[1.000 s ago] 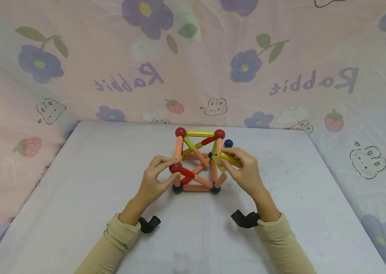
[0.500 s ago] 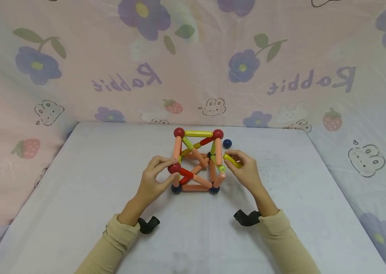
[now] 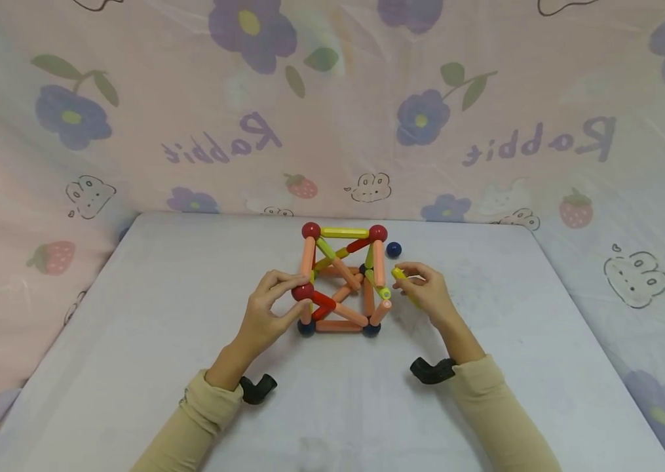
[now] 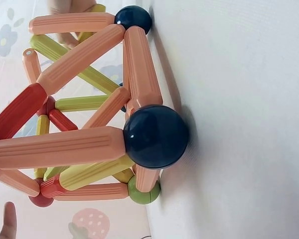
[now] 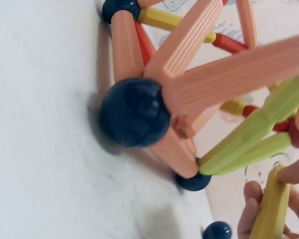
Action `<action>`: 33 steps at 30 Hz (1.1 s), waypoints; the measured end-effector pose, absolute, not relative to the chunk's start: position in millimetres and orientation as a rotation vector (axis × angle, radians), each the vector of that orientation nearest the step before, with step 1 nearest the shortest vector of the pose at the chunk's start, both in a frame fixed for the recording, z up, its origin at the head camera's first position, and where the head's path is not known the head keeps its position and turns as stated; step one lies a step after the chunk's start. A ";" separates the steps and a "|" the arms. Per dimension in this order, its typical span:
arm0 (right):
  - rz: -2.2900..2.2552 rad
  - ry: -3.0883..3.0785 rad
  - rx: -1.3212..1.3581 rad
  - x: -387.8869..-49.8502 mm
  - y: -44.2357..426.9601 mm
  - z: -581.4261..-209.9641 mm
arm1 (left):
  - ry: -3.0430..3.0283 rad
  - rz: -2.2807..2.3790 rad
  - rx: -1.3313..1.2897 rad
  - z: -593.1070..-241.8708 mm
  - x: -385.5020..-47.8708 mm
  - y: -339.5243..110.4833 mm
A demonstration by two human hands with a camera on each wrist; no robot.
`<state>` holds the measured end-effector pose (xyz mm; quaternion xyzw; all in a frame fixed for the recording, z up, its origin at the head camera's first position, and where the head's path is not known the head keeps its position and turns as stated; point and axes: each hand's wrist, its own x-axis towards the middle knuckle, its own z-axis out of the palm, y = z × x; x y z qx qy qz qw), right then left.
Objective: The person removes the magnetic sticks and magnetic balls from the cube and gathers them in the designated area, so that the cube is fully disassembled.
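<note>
R hand (image 3: 429,296), right of ctr in the head view, grasps a yellow rod (image 5: 271,209) btwn thumb & curled fingers. Its forearm (image 3: 463,337) rises from the lower right & leans left. The rod slants, one end toward the upper left, near the rod frame (image 3: 346,273) but apart from it. L hand (image 3: 267,311), left of ctr, grips a red ball (image 3: 303,292) at the frame's near-left upper corner: fingers over the top, thumb below, tips pointing right. That arm comes up from the lower left.

Frame stands mid-pic on the white table (image 3: 132,367): salmon, red, yellow & green rods, w/ red at the top corners & dark blue balls (image 3: 371,327) at the base; L wrist view also shows a green ball (image 4: 144,190) low down. On its right side a green rod (image 3: 386,294) & a salmon rod (image 3: 380,312) have ends close together. Loose blue ball (image 3: 394,250) lies just right of the far side. Beige sleeves (image 3: 208,400) on both arms; a black curved piece (image 3: 258,389) juts inward by each wrist. Flowered cloth (image 3: 332,151) fills the upper pic.
</note>
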<state>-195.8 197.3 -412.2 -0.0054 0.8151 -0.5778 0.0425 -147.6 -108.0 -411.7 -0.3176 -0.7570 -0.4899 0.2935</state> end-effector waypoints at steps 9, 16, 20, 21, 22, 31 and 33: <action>-1.636 2.477 0.239 -214.8 195.5 -424.8 | -2.004 -1.275 -0.848 -409.6 -149.3 -108.2; -1.574 2.511 0.371 -226.9 195.0 -427.4 | -2.012 -1.295 -0.825 -410.8 -150.1 -107.0; -1.578 2.460 0.464 -232.3 193.5 -427.4 | -2.014 -1.292 -0.824 -411.4 -150.1 -107.0; -1.584 2.448 0.483 -233.2 193.3 -427.5 | -2.016 -1.296 -0.823 -411.3 -149.9 -107.1; -1.592 2.435 0.498 -233.9 192.9 -427.8 | -2.018 -1.299 -0.822 -411.3 -149.8 -107.1; -1.601 2.411 0.549 -235.9 191.7 -434.6 | -2.022 -1.280 -0.816 -411.9 -147.1 -106.6; -1.592 2.413 0.552 -236.0 191.1 -436.1 | -2.020 -1.279 -0.815 -411.3 -146.0 -106.8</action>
